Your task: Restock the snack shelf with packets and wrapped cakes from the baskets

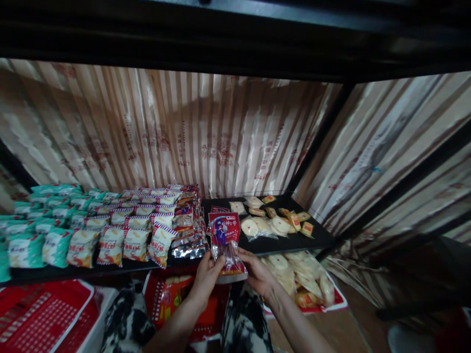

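Observation:
Between both hands I hold a red snack pouch [228,230] with a purple figure and a clear lower window, upright over the shelf's front edge. My left hand [206,275] grips its lower left side, thumb on the front. My right hand [255,271] closes on the lower right edge. Just left of the pouch, similar red and silver pouches [186,225] stand in tight rows. To the right, clear packs of round pale food [260,226] and small yellow packets [294,220] lie loosely on the black shelf [301,243].
Orange-and-white snack bags [110,245] and teal bags [25,250] fill the shelf's left part. Below are a red basket [40,314], a red crate [150,289] and a tray [340,299] of pale packs. A dark beam [184,44] crosses overhead; a striped sheet [206,142] hangs behind.

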The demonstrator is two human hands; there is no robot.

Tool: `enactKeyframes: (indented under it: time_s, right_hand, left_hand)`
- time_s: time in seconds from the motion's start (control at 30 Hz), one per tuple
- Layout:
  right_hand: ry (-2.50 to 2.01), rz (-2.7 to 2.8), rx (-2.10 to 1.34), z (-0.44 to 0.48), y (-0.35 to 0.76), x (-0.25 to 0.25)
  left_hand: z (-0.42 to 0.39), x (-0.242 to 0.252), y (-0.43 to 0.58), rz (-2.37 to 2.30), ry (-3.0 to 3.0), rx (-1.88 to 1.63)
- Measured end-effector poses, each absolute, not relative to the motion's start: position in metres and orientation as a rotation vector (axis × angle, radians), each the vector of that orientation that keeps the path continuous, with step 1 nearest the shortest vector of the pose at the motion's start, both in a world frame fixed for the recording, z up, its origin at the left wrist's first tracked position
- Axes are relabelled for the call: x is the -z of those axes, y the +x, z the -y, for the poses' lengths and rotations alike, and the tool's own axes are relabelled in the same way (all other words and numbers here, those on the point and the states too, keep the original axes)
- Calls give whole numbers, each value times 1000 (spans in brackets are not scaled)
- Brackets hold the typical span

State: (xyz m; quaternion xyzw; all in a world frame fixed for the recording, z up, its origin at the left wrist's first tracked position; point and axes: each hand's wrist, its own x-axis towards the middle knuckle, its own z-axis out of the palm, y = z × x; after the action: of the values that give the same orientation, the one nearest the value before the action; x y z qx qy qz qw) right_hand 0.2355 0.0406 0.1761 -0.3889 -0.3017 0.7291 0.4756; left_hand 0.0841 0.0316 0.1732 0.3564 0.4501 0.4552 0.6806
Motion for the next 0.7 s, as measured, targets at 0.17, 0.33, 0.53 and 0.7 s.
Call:
enactKeyframes:
  time_s: [0.17, 0.33, 0.53, 0.7]
  right_hand:
    - [-980, 723, -1820, -42, 221, -179]
    - [-980, 772, -1772, -41, 210, -183]
    - [-1088, 801, -1588, -47, 198, -175]
    - [-1112, 796, -1538, -58, 191, -179]
  left_hand:
    - [-35, -175, 75, -1035, 826, -1093]
    - [-41, -174, 66, -1144, 874, -1155]
    - [-46, -171, 67, -1152, 864, -1180]
    - [-53, -175, 64, -1089, 816, -1211]
